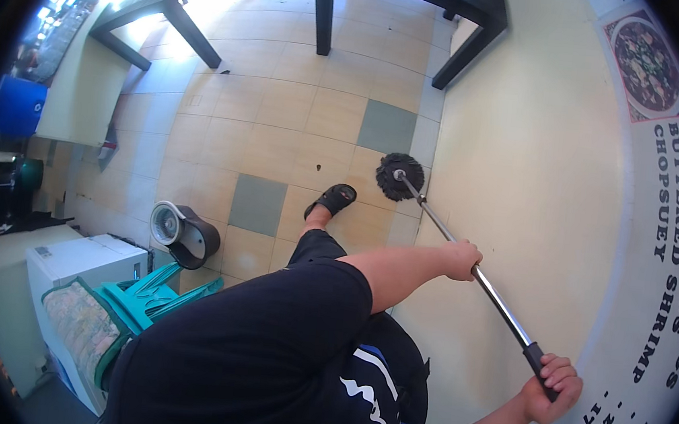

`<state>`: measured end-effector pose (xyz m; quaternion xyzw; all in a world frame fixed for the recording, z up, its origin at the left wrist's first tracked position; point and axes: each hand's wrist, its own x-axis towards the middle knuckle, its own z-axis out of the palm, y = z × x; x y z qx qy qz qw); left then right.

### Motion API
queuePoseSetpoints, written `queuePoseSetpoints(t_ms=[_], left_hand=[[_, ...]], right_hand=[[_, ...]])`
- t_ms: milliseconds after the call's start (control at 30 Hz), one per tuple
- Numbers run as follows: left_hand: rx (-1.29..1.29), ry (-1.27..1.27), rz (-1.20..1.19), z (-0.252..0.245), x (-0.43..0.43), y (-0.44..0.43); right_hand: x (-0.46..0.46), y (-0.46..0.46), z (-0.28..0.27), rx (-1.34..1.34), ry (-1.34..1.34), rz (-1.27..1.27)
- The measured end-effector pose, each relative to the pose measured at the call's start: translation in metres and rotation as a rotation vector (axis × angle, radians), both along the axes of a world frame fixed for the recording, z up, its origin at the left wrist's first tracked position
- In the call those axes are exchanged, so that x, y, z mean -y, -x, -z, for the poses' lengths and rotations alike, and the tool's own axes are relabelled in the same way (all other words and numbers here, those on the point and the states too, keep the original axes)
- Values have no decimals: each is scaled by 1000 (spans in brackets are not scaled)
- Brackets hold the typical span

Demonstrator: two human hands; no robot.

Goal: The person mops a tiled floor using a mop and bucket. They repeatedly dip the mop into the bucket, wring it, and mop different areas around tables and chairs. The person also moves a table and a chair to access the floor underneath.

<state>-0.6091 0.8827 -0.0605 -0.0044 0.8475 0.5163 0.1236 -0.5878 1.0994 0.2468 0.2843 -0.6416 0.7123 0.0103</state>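
Note:
A mop with a dark grey, round, shaggy head (pixel 400 177) rests on the tiled floor beside the foot of the right-hand wall. Its metal pole (pixel 501 305) slants down to the right across the view. Around the middle of the pole my left hand (pixel 462 260) is closed. My right hand (pixel 553 389) grips the black handle at the pole's near end. A foot in a black sandal (pixel 334 200) stands on the floor to the left of the mop head.
Black tables (pixel 324 23) stand ahead, with another (pixel 191 32) at the upper left. A small fan (pixel 195 237), turquoise plastic furniture (pixel 147 295) and a white appliance (pixel 90 257) are at the left. A cream wall (pixel 519 167) with a printed menu banner (pixel 630 286) rises at the right.

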Motion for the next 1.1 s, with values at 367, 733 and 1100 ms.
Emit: queuePoseSetpoints(t_ms=[367,733,1100], left_hand=[[-142,146,-706,109,249,-216],[-7,36,-559,100,322,-103],[72,99,248,23,233,242]], right_hand=[[252,13,94,419,35,-726],[320,88,57,357,-41,-610],[243,163,29,72,-40,128]])
